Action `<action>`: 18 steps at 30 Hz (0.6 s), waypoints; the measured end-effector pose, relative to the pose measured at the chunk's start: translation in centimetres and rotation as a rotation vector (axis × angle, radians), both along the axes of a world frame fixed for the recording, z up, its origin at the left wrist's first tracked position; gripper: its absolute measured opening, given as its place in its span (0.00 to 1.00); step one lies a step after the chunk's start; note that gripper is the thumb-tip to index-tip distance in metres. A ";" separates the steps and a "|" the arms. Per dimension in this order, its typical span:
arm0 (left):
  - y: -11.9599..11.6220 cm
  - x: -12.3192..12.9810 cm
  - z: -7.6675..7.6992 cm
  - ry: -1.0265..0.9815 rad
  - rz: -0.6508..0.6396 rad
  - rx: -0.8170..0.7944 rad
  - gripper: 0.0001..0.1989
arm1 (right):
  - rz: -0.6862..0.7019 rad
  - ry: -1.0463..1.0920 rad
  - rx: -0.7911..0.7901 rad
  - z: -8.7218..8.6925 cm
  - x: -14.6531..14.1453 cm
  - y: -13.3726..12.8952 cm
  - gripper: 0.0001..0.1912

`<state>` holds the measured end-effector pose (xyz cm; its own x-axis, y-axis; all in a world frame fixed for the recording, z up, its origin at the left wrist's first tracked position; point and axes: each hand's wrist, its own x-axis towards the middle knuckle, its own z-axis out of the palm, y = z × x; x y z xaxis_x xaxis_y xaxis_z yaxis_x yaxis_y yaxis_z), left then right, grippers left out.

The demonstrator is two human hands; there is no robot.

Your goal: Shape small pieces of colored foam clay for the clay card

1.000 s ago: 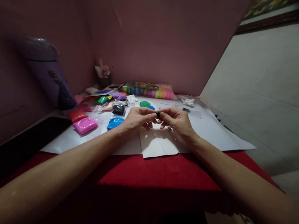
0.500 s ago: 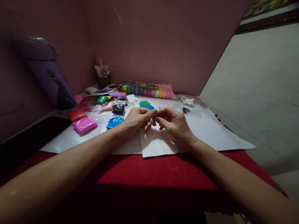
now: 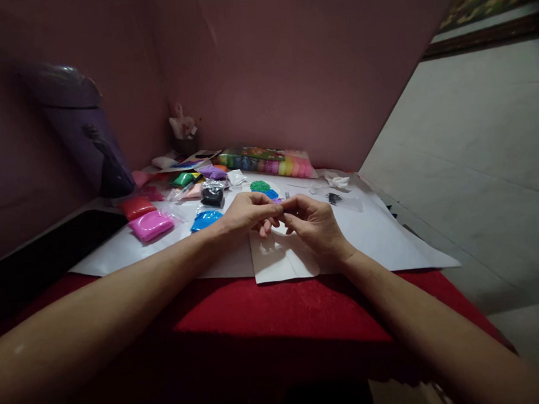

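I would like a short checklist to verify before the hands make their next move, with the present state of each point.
1. Fingertips of left hand and right hand brought together: ok.
2. Piece between the fingertips identifiable: cannot tell, the fingers cover that spot.
3. Small white paper fully in view: not ok, the hands cover part.
4. Green piece clear of the fingers: ok.
5. Black packet sealed: cannot tell, too small.

My 2 forearms [image 3: 132, 291] converge forward. My left hand [image 3: 246, 216] and right hand [image 3: 316, 224] meet, thumbs [image 3: 269, 210] and index fingers [image 3: 299, 201] pinched.
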<state>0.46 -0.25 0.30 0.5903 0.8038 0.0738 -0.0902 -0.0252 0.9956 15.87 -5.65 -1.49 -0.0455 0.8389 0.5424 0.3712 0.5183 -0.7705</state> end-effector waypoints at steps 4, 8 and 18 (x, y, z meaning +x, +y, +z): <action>-0.3 0.1 0.3 -0.007 0.024 -0.017 0.05 | -0.003 -0.016 0.009 0.0 0.1 0.1 0.07; -0.5 0.1 0.3 -0.033 0.018 -0.037 0.04 | 0.001 -0.013 0.013 0.0 0.2 0.1 0.07; -0.6 0.0 0.3 -0.116 0.002 -0.117 0.03 | 0.004 0.185 -0.049 0.1 -0.1 0.3 0.05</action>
<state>0.42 -0.81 0.64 0.5818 0.8120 0.0471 -0.2047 0.0901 0.9747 15.80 -5.38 -1.38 0.0479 0.8645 0.5004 0.2184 0.4798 -0.8498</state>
